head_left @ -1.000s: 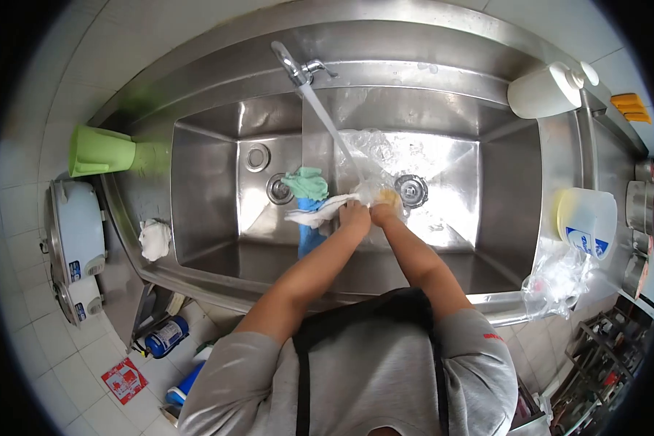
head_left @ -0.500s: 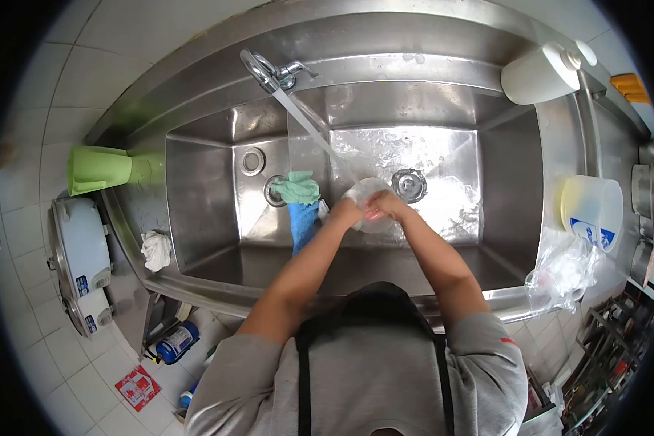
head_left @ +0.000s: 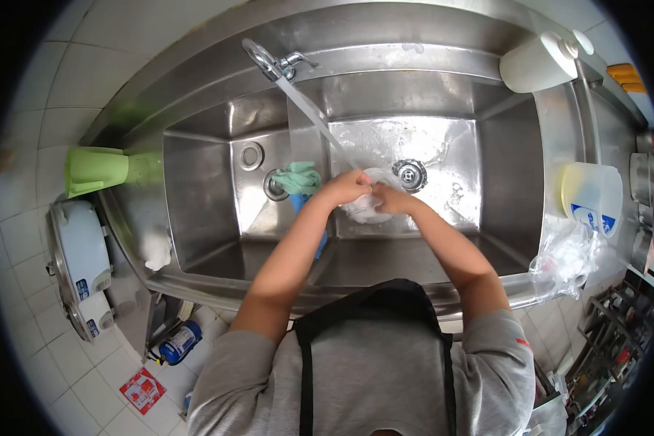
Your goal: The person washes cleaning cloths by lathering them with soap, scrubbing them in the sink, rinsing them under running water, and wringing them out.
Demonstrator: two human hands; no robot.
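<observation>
A round, translucent whitish plastic container (head_left: 363, 211) is between my hands in the right sink basin, under the running water. My left hand (head_left: 349, 187) is closed at its upper left rim. My right hand (head_left: 392, 199) grips its right side, with the fingers curled inward close to the left fingertips. Part of the container is hidden behind my hands. The stream falls from the faucet (head_left: 269, 64) toward my left hand. A drain (head_left: 410, 175) lies just right of the container.
A green cloth (head_left: 296, 179) and a blue cloth (head_left: 320, 236) drape over the divider. A white jug (head_left: 536, 64), a clear pitcher (head_left: 592, 200) and a plastic bag (head_left: 567, 265) stand right. To the left are a green container (head_left: 94, 171) and a white cloth (head_left: 157, 251).
My left hand has risen to the container's upper rim, and my right hand has shifted slightly right and up. The container has tilted and moved a little. Water still runs.
</observation>
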